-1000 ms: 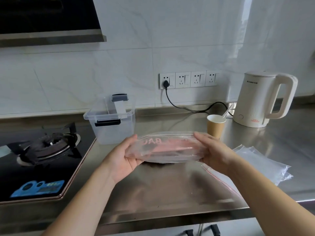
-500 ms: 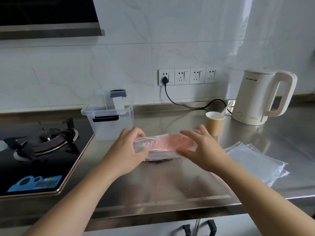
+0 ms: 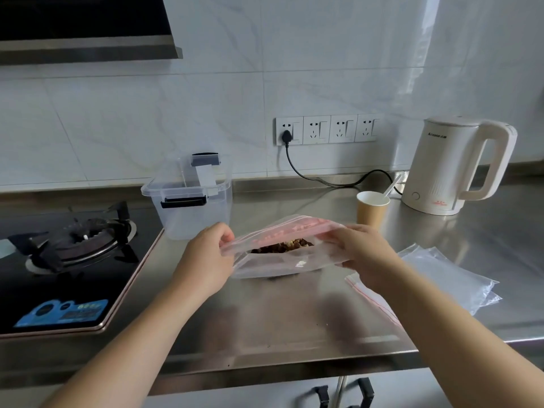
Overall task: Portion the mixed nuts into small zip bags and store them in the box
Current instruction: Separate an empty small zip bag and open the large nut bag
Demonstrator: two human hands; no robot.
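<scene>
Currently left hand and right hand pinch the nut bag mouth apart; next, likely scooping nuts into small bags at right.

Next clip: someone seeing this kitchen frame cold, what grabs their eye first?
Centre of the steel counter: the left hand and right hand pinch a large clear zip bag with a pink seal strip, pulled open to show dark mixed nuts inside. Behind-left stands a clear plastic storage box with black latches, behind-right a cream electric kettle, and flat clear small bags lie beside the right forearm.
</scene>
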